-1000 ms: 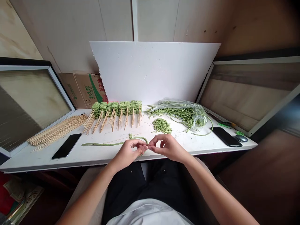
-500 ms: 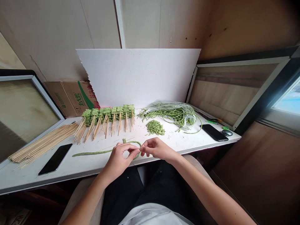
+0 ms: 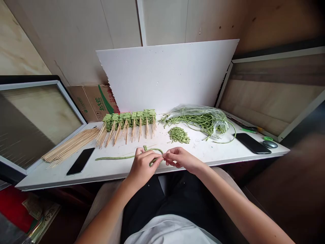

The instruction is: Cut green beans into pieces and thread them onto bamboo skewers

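Observation:
A green long bean [image 3: 114, 158] lies across the near part of the table, its straight tail pointing left and its other part curling in a loop around my fingers. My left hand [image 3: 146, 165] is closed on the looped part, thumb and fingers pinched together. Against it, my right hand [image 3: 181, 158] pinches the bean at the right side of the loop, fingertips touching those of the left. The exact spot between the fingertips is hidden. A thin pale stick, partly covered, shows close to the bean.
Skewered bean bundles [image 3: 129, 118] stand in a row at the back, left of a pile of cut bean pieces [image 3: 179, 135] and a plastic bag of long beans [image 3: 200, 118]. Bare skewers [image 3: 71, 144] and a phone [image 3: 80, 162] lie left; another phone [image 3: 252, 143] lies right.
The whole view has shifted, so the table and hands appear farther right. Both hands stay together at the bean's loop, with only slight finger movement.

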Demonstrator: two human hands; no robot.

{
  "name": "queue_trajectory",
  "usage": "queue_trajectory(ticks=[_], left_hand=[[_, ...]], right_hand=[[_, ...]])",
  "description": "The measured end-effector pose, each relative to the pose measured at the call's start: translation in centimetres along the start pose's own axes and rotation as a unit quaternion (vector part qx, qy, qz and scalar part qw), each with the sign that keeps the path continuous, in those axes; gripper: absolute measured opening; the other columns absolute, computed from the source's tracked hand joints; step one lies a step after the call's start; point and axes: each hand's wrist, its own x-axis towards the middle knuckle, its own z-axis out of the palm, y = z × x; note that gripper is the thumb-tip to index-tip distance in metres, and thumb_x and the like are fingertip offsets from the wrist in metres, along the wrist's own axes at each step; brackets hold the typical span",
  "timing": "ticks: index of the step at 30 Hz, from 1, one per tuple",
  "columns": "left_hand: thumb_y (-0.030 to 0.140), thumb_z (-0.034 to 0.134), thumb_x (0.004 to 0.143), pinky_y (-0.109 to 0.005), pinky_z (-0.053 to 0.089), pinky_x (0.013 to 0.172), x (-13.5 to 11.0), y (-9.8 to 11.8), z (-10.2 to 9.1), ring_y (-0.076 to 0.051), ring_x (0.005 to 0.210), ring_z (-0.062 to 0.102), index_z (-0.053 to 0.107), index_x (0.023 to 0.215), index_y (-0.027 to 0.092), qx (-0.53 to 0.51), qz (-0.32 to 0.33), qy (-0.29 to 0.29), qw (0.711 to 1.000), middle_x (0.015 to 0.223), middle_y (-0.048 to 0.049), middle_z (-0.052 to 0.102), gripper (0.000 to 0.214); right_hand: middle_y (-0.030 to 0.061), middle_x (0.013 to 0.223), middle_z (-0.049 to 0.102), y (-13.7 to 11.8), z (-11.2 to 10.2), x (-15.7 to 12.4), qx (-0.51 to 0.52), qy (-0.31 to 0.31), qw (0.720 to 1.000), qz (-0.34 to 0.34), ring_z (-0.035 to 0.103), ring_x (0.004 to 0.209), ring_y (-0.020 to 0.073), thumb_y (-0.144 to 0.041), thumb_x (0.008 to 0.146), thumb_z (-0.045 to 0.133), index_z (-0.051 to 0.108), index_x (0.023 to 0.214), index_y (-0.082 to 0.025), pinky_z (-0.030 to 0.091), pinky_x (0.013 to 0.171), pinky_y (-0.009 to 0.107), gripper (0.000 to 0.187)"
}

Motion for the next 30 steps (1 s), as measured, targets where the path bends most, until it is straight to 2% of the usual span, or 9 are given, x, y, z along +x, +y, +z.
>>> queue_trajectory(ticks=[6, 12, 19, 25, 30], left_hand=[[0.026, 0.07, 0.102, -0.04, 0.036, 0.087, -0.1, -0.4, 0.1, -0.015, 0.075, 0.069, 0.076, 0.095, 0.023, -0.002, 0.027, 0.002, 1.0, 0.089, -0.0011, 0.082, 0.01], [0.026, 0.067, 0.103, -0.039, 0.038, 0.09, -0.3, -0.9, 0.2, -0.016, 0.077, 0.07, 0.074, 0.097, 0.023, 0.018, 0.052, -0.003, 0.998, 0.091, -0.0014, 0.081, 0.01], [0.019, 0.066, 0.103, -0.039, 0.038, 0.089, -0.1, -1.2, 0.0, -0.017, 0.073, 0.066, 0.072, 0.099, 0.022, 0.088, 0.102, 0.006, 0.991, 0.084, 0.0001, 0.076, 0.008], [0.015, 0.062, 0.104, -0.039, 0.039, 0.087, 0.0, -1.3, -0.3, -0.018, 0.074, 0.064, 0.07, 0.099, 0.02, 0.142, 0.144, -0.005, 0.979, 0.079, -0.0007, 0.071, 0.01], [0.015, 0.06, 0.104, -0.038, 0.042, 0.084, -0.2, -1.5, 0.1, -0.02, 0.077, 0.065, 0.072, 0.112, 0.019, 0.166, 0.141, -0.013, 0.976, 0.081, -0.0029, 0.07, 0.014]], right_hand=[[-0.001, 0.069, 0.06, 0.6, 0.0, 0.4, 0.038, -0.009, 0.999, 0.031, 0.041, 0.06, 0.0084, -0.056, 0.082, 0.079, 0.068, 0.072, -0.017, 0.024, 0.053, 0.023, 0.042], [-0.0014, 0.07, 0.059, 0.9, -0.3, 0.6, 0.077, -0.049, 0.994, 0.06, 0.041, 0.059, 0.0071, -0.054, 0.079, 0.083, 0.068, 0.072, -0.016, 0.023, 0.051, 0.022, 0.042], [-0.0021, 0.068, 0.06, 1.7, -0.1, 1.0, 0.1, -0.018, 0.994, 0.045, 0.043, 0.058, 0.0066, -0.055, 0.072, 0.091, 0.067, 0.07, -0.016, 0.024, 0.051, 0.021, 0.046], [-0.0043, 0.061, 0.052, 2.2, 0.6, 1.3, 0.16, -0.033, 0.984, 0.069, 0.04, 0.056, 0.006, -0.052, 0.069, 0.094, 0.066, 0.069, -0.015, 0.019, 0.049, 0.022, 0.046], [-0.0036, 0.064, 0.057, 2.5, 1.1, 1.5, 0.198, -0.006, 0.979, 0.053, 0.039, 0.056, 0.0052, -0.047, 0.066, 0.095, 0.066, 0.066, -0.015, 0.018, 0.05, 0.022, 0.044]])
